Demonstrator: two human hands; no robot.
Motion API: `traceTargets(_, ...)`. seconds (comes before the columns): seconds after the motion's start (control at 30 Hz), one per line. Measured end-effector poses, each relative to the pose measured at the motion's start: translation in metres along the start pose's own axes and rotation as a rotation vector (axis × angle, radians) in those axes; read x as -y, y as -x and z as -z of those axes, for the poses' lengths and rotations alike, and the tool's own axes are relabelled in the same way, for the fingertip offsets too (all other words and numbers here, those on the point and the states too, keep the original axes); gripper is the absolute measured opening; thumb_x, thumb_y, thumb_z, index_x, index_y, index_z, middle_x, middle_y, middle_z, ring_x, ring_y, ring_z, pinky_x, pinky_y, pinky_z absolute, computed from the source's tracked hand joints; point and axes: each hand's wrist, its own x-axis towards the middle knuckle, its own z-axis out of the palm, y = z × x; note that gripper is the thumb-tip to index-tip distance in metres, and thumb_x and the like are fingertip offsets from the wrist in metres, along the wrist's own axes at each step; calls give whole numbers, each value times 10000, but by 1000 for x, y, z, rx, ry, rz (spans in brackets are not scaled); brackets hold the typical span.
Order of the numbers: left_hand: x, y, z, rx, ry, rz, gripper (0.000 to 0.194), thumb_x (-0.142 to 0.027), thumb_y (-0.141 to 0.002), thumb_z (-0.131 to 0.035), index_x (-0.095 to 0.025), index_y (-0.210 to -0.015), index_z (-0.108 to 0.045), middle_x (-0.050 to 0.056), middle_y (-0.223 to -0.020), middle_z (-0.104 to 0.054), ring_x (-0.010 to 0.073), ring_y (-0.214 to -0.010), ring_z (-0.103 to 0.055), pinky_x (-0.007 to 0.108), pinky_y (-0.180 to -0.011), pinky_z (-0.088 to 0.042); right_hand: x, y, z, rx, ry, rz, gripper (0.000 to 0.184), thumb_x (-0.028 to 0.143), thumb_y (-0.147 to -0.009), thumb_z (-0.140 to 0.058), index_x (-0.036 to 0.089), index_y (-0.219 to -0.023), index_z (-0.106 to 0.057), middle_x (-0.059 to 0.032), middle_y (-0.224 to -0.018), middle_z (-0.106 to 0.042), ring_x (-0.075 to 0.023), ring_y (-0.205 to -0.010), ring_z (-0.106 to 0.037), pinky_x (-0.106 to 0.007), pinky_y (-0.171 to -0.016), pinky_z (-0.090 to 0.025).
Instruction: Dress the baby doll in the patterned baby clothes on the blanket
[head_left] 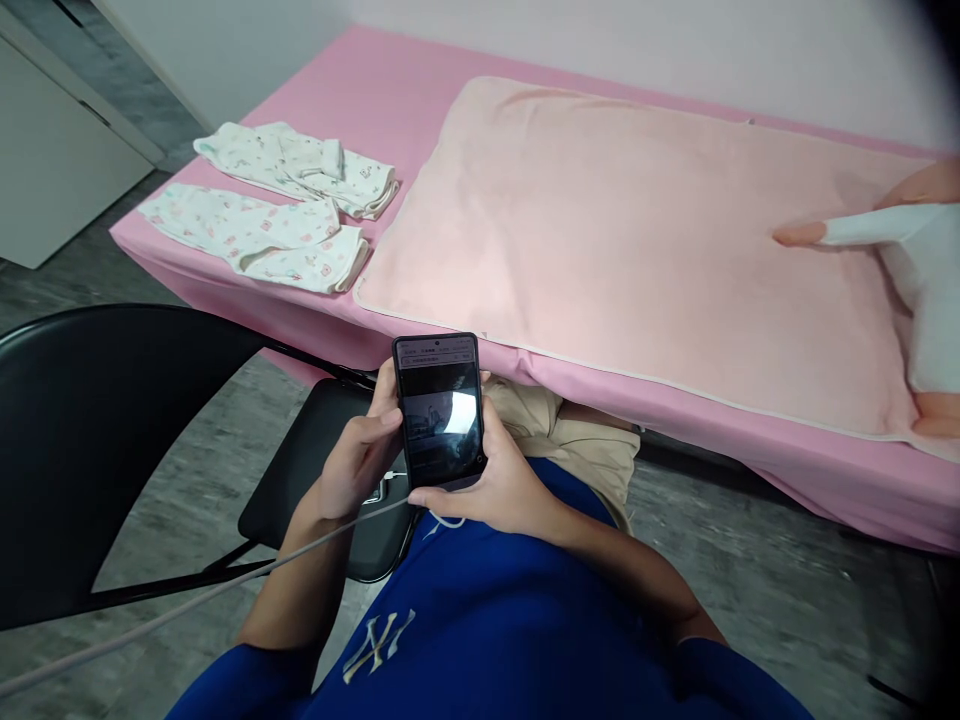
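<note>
Both my hands hold a dark smartphone (441,410) upright in front of my blue shirt, its screen lit and carrying a bright reflection. My left hand (361,452) grips the phone's left edge, the thumb lying against the side. Around the lower right corner curls my right hand (506,475), with its thumb along the bottom edge. The fingers behind the phone are mostly hidden. A pale cable (300,550) runs from the lower left past my left wrist to near the phone's bottom; I cannot tell whether it plugs in there.
A bed or table with a pink cover (330,90) bears a peach blanket (622,240). Two folded printed baby garments (292,165) (262,240) lie at its left. A baby-like figure in white (926,290) lies at the right edge. A black folding chair (292,490) stands at my left.
</note>
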Motion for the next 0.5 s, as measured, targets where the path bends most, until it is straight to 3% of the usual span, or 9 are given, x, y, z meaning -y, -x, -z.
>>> traceTargets(0.2, -1, -2, -1, 63, -1, -5, 635, -445, -960, -661, -259, -1565, -598, 105, -1497, -705, 453, -1529, -553, 653, -1283, -453, 4, 5, 2, 50, -51, 12, 1145, 365, -770, -988, 352, -1702, -322, -74, -1549, -611, -306, -1459, -599, -494, -1243, -523)
traceTargets(0.37, 1, -5, -2, 49, -9, -1, 642, -463, -939, -685, -267, -1547, -621, 90, -1440, -736, 463, -1530, -548, 656, -1266, -469, 1, 6, 12, 66, -72, 34, 799, 397, -998, -712, 332, -1708, -352, -47, -1582, -586, -287, -1506, -538, -504, -1329, -410)
traceTargets(0.5, 3, -9, -2, 52, -10, -16, 607, -475, -934, -674, -272, -1505, -652, 89, -1399, -754, 454, -1497, -577, 637, -1251, -494, 1, 4, 16, 84, -155, 0, 783, 342, -977, -577, 338, -1722, -336, -13, -1586, -597, -297, -1529, -521, -531, -1339, -393)
